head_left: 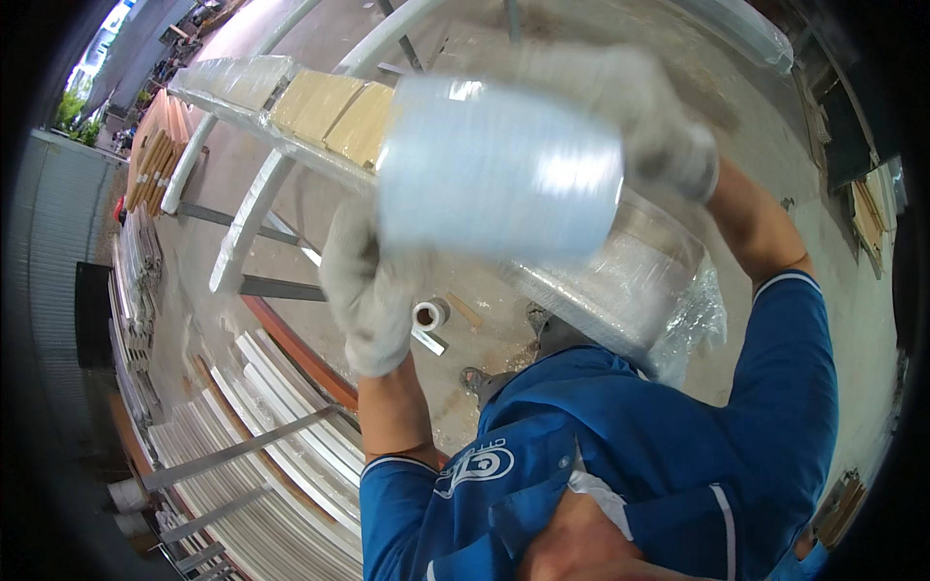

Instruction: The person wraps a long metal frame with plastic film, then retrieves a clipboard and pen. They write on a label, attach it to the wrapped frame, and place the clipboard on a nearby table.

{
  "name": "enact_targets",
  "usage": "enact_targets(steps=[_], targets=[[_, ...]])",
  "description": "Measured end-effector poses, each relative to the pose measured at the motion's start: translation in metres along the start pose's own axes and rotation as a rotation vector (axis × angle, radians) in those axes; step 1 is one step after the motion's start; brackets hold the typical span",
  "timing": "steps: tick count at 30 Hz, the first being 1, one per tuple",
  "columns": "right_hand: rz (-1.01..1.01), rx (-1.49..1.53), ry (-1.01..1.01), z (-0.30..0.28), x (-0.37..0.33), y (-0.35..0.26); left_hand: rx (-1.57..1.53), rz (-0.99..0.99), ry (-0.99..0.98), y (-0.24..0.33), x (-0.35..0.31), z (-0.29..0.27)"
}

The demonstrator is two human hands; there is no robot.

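A wide roll of clear, bluish stretch film point(499, 174) is held up in front of me, blurred by motion. My left hand point(363, 290), in a pale work glove, is closed at its left end, with the fingertips partly hidden behind the roll. At the right end, my gloved right hand point(668, 145) grips it, smeared by movement. Below and behind the roll runs a long package point(232, 82) wrapped in shiny film, with tan cardboard point(325, 111) showing on its top. Loose film point(702, 320) hangs crumpled from the package's near end.
Padded curved arms of a metal stand point(254, 218) carry the package. A small white roll point(428, 315) lies on the floor near my feet. Long white profiles point(291, 416) and a reddish-brown bar point(300, 353) sit on a rack at lower left. Boards point(160, 145) are stacked farther left.
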State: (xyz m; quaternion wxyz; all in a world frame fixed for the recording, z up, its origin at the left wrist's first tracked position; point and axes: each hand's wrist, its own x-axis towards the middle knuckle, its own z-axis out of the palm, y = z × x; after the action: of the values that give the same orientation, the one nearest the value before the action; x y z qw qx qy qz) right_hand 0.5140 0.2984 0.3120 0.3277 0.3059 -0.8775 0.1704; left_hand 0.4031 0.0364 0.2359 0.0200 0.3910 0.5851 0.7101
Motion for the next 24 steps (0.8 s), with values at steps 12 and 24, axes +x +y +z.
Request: enact_targets(steps=[12,24], targets=[[0.867,-0.108,-0.894,0.136,-0.182,0.126,-0.185,-0.698,-0.001,-0.277,-0.106,0.093],[0.374,0.409,-0.141,-0.002,-0.008,-0.009,-0.332,-0.363,0.214,0.011,-0.057,-0.041]])
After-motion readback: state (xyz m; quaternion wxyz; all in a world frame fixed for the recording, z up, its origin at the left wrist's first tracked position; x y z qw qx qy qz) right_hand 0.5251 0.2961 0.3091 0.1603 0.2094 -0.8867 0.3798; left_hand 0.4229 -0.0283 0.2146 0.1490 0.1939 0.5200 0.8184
